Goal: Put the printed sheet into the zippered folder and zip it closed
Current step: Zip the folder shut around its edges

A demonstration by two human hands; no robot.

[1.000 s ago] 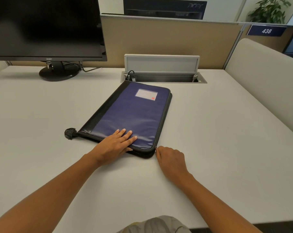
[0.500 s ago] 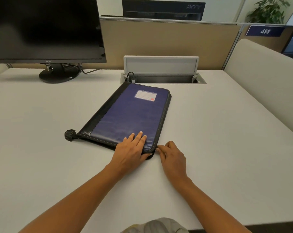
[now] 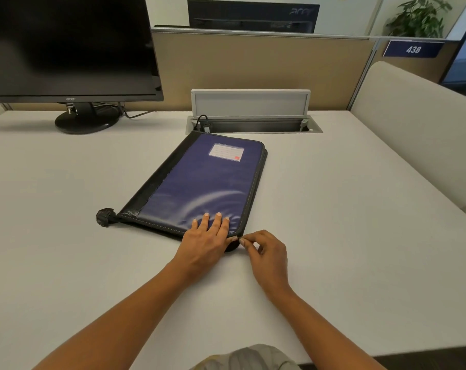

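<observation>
A: Where is the zippered folder (image 3: 200, 182) placed?
B: It is laid flat on the desk (image 3: 360, 236), cover closed. Its near right corner is pressed under the left hand (image 3: 204, 243), whose fingers (image 3: 218, 222) are held straight and slightly spread. The rest of it is stretched away beyond those fingertips.
A: And the right hand (image 3: 268, 253)?
B: Thumb and forefinger are pinched together against the zip edge at that same corner, just right of the left fingers. What is pinched is too small to be made out. The other 3 fingers are curled underneath and partly hidden.
A: What else is obscured?
B: The folder's contents are concealed by the cover. The writing on its label card (image 3: 226, 152), far beyond the fingertips, cannot be read. A black lump (image 3: 105, 217) is seen at the corner left of the fingers; its nature cannot be told. The monitor (image 3: 66, 49) is cut off at the frame's edge.
</observation>
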